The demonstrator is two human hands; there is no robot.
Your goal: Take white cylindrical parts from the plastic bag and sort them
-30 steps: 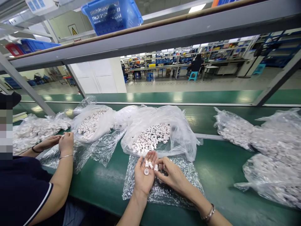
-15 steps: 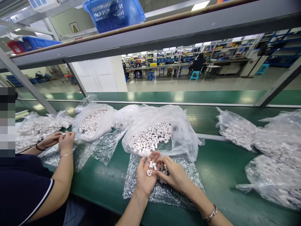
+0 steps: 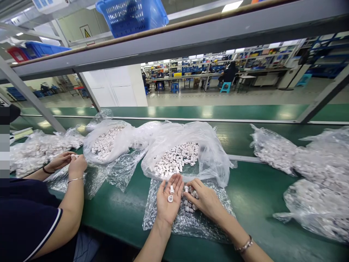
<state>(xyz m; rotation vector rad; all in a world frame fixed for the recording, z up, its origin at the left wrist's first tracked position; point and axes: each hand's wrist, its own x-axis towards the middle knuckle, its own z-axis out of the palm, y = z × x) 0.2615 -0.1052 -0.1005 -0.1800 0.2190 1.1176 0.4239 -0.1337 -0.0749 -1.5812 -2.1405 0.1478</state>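
**Small white caps held in an open palm over a plastic sheet**

The person's left hand [image 3: 168,202] lies palm up and open above a flat clear plastic sheet [image 3: 169,220] on the green table [image 3: 253,196]. Two small white plastic caps [image 3: 171,193] rest in that palm, near the base of the fingers. The right hand [image 3: 205,200] sits just beside it, palm down, fingers curled over a little pile of white caps [image 3: 189,203] lying on the sheet; whether the fingertips actually pinch one cannot be told, since the hand covers part of the pile. Just beyond both hands an open clear plastic bag of white caps [image 3: 176,162] spreads across the table.

To the left, a co-worker's hands [image 3: 69,163] meet beside a second open bag of caps [image 3: 106,143]; what they hold is too small to make out. Closed bags of parts [image 3: 308,171] lie well apart on the right, the nearest one cut off by the frame edge.
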